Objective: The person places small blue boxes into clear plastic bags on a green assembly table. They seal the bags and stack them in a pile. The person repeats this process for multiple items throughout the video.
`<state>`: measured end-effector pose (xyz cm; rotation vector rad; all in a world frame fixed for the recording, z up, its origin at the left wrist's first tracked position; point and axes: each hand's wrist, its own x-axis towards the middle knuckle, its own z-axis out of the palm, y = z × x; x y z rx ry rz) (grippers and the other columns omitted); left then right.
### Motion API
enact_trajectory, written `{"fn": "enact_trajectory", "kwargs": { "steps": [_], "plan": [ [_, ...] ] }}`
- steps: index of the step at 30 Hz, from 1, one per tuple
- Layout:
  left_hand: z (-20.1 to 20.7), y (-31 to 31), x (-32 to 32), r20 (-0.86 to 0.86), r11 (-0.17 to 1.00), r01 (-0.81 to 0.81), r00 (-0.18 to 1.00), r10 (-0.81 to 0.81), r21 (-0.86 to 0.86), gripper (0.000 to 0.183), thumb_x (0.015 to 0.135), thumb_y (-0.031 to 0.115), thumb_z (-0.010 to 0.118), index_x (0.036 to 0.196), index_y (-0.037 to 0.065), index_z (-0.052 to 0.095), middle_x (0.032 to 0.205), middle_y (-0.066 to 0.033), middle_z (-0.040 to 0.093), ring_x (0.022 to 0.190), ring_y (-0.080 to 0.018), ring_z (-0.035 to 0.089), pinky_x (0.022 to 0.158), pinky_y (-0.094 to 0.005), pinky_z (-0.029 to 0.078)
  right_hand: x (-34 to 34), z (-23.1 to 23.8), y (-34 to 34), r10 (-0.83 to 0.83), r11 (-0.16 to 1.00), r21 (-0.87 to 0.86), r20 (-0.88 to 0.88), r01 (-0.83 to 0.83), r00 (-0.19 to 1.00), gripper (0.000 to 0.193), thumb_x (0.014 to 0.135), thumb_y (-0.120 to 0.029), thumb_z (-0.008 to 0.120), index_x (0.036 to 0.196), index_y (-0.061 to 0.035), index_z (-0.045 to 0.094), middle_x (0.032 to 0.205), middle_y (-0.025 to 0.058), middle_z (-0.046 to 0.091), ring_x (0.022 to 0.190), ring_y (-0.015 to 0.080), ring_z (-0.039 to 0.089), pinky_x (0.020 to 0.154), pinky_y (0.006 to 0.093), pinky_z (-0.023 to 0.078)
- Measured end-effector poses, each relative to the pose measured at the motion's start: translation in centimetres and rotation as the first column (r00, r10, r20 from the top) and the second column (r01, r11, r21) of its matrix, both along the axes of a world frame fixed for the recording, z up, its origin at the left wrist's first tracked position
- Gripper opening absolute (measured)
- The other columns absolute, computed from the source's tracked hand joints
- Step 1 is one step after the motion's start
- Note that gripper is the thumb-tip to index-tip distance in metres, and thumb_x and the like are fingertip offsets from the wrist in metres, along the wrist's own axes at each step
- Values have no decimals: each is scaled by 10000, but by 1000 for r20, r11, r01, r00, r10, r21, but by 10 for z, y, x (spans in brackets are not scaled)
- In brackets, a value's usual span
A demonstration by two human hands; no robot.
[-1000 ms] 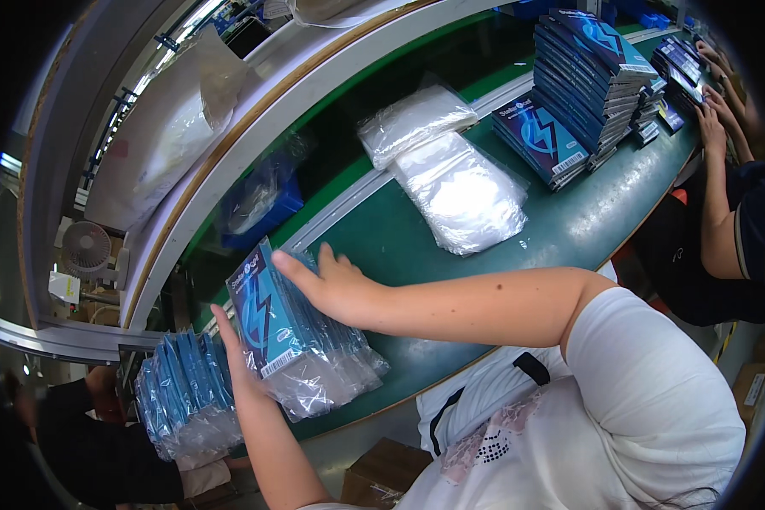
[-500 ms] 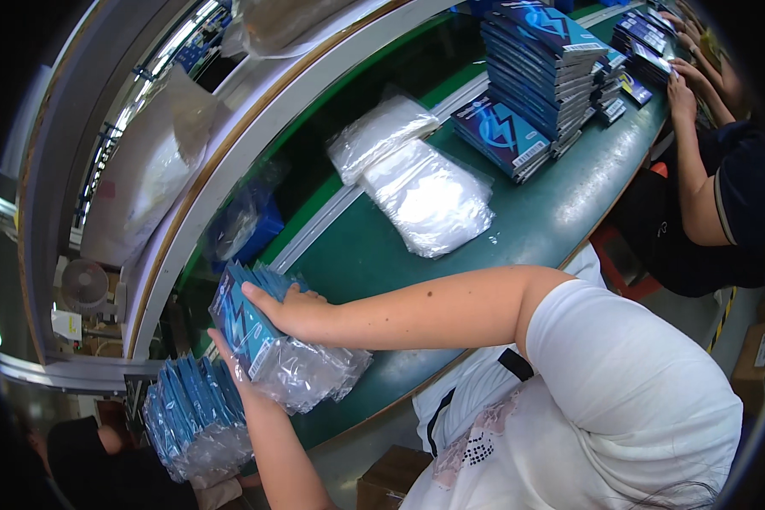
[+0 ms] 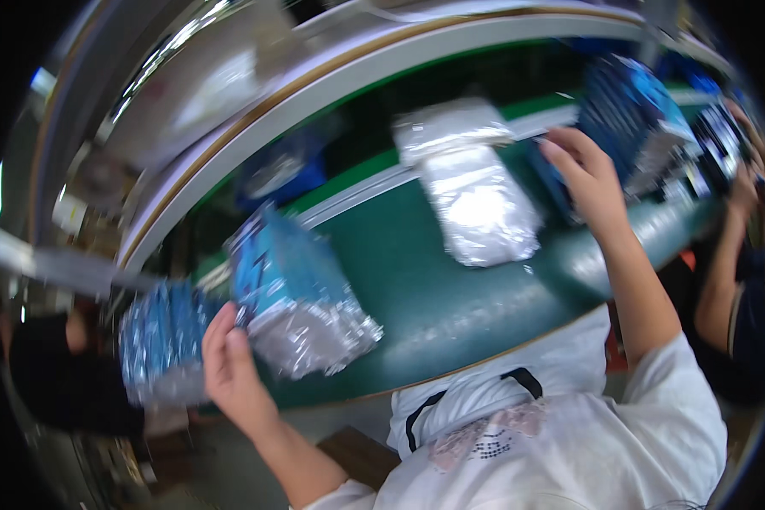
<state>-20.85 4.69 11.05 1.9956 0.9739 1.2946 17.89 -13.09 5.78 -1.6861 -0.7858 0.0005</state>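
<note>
My left hand (image 3: 238,374) is at the near left, its fingers loosely bent and slightly apart. Its fingertips are beside a row of flat blue boxes in clear plastic bags (image 3: 293,285), with the loose bag ends facing me. Over the right part of the green table (image 3: 374,255), my right hand (image 3: 593,183) is raised with thumb and fingers apart and nothing seen in it. Behind that hand, partly covered by it, is a low pile of blue boxes (image 3: 552,178). A taller stack of blue boxes (image 3: 625,115) rises just beyond. Motion blurs the picture.
Clear plastic bags (image 3: 484,208) lie in two piles mid-table. More bagged blue boxes (image 3: 166,340) stand at the far left, near a person in dark clothes. A blue bin (image 3: 293,174) is behind the metal rail. At the right, a co-worker's hands (image 3: 744,183) handle dark boxes.
My right hand has left the bagged boxes and swung right toward the blue stacks. My left hand has drawn back a little from the bagged boxes. The view has turned.
</note>
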Motion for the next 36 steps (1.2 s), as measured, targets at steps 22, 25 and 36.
{"fn": "enact_trajectory", "kwargs": {
  "steps": [22,25,36],
  "plan": [
    [-15,-4,-24,325,936,24,941,98,-350,128,913,122,600,932,2,563,809,-13,585,685,-47,497,588,-199,397,-207,64,157,748,648,-443,525,-619,407,355,873,-288,592,1182,-118,630,1229,131,531,1071,313,480,944,409,404],
    [-19,-5,-22,426,937,54,899,105,-345,172,929,177,581,937,8,551,728,-9,549,586,-54,456,539,-205,386,-207,63,157,743,654,-444,528,-612,411,369,868,-303,602,1185,-117,629,1214,136,530,1072,311,479,940,408,405],
    [-6,-21,-45,200,885,61,979,37,-461,195,900,167,616,910,-28,600,727,-82,622,556,-95,552,498,-217,446,-209,67,149,720,680,-431,545,-594,429,376,845,-319,631,1142,-90,640,1163,164,524,1064,321,489,928,421,408]
  ]
}}
